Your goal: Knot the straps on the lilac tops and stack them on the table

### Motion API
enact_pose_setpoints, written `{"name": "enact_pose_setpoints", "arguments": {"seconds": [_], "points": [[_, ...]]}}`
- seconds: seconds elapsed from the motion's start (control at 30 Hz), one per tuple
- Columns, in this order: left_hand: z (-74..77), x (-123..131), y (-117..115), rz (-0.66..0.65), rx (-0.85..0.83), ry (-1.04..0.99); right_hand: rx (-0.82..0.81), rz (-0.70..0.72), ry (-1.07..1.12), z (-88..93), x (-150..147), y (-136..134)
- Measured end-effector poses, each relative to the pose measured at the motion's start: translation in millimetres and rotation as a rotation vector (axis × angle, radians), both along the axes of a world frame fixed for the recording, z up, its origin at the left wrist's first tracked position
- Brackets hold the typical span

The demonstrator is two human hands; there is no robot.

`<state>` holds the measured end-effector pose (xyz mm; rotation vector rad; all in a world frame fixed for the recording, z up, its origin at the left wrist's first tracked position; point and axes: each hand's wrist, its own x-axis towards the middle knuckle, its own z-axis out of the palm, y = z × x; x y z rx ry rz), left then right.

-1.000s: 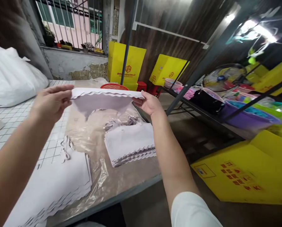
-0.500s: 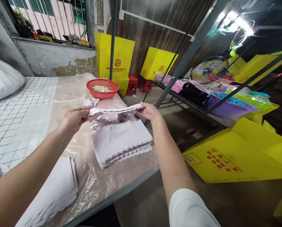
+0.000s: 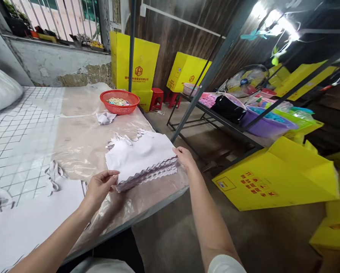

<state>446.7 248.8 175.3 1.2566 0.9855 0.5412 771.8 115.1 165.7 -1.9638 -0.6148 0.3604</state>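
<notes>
Through the head camera I have the thin, pale lilac-white cloth piece (image 3: 143, 149) lying on top of a neat stack of matching pieces, near the table's front right edge. Its long axis runs left to right across my view, the right end angled slightly farther from me. The zigzag-cut hem faces the near side, and the narrow straps (image 3: 120, 140) point away, toward the far end of the table. The layered zigzag edges of the stack (image 3: 150, 175) show just below that hem.

I see the left hand (image 3: 102, 185) nearly closed, thumb and fingertips pinching the piece at its near left corner, the other fingers loosely curled. The right hand (image 3: 184, 157) pinches the right end near the hem, its fingers partly hidden by the palm, so I cannot tell how they are curled. The cloth lies almost flat between them, slightly rippled.

Under the stack I make out a wrinkled, clear plastic sheet (image 3: 81, 140). A second pile of pale cloth pieces (image 3: 30, 223) lies at lower left, partly covered by the left forearm. Beyond the stack sits a small crumpled pale cloth (image 3: 106, 118), just beside a round red plastic basket (image 3: 120, 109) containing small, light-coloured items.
</notes>
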Motion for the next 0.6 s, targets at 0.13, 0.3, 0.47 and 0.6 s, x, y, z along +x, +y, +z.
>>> {"name": "enact_pose_setpoints", "arguments": {"seconds": [0.13,0.3,0.47,0.6], "points": [[-9.9,-3.6,6.8,-0.059,0.109,0.057,-0.098,-0.042,-0.197,-7.3,2.5,-1.6],[-24.9,-10.7,14.8,-0.064,0.693,0.232,-0.168,-0.142,-0.404,-4.4,-10.7,-1.6],[-38.5,9.6,3.1,-0.111,1.284,0.392,-0.283,-0.041,-0.772,-4.1,-37.2,21.0],[-44.6,20.3,-15.3,-0.343,1.333,0.514,-0.431,0.051,-0.767,-9.8,-43.6,31.1]]}}
